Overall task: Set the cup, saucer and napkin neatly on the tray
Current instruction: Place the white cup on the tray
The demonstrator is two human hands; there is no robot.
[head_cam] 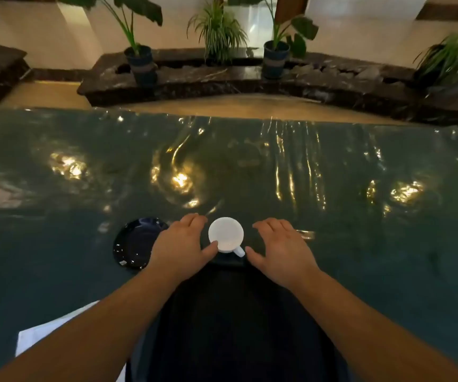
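Note:
A white cup (pixel 225 234) stands upright on the table just beyond the far edge of a dark tray (pixel 236 321), its handle turned toward me. My left hand (pixel 181 244) lies left of the cup with fingers spread and the thumb tip touching its near side. My right hand (pixel 280 246) hovers right of the cup, fingers apart, not touching it. A dark glossy saucer (pixel 132 244) sits left of the cup, partly under my left hand. A white napkin (pixel 45 337) lies at the lower left, partly hidden by my left forearm.
The table (pixel 374 244) wears a shiny green-grey plastic cover with wrinkles and light glare. A small metallic item (pixel 305 233) peeks out right of my right hand. Beyond the table's far edge are a dark stone ledge (pixel 194 78) and potted plants (pixel 139 59).

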